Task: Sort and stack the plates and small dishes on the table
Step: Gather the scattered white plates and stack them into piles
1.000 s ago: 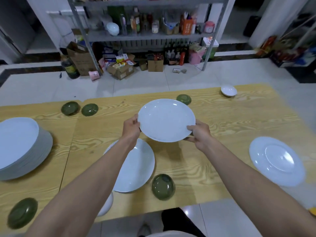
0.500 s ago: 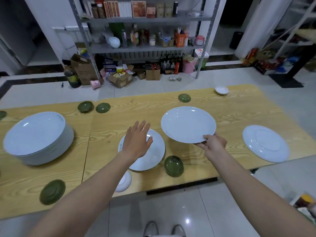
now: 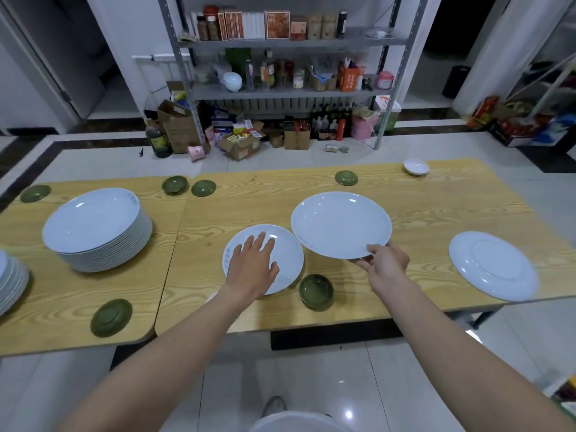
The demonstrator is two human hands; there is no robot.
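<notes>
Hands first, nearest me: my left hand [image 3: 254,269] is relaxed, fingers straight and spread over the white plate [image 3: 291,260] lying on the bench [image 3: 436,207]; I cannot tell whether it actually touches. Just right of that plate sits a green dish [image 3: 316,291]. My right hand [image 3: 385,265] pinches the near rim of a second white plate [image 3: 341,229], held off the bench, its left edge near the lying plate's far rim. Further left stands the plate stack [image 3: 96,229]. Small green dishes [image 3: 204,188] and a white dish [image 3: 416,166] lie along the far edge. My worry is that a one-handed rim grip on so wide a plate gives little leverage. It could sag or slip, striking the plate beneath or clipping the green dish.
</notes>
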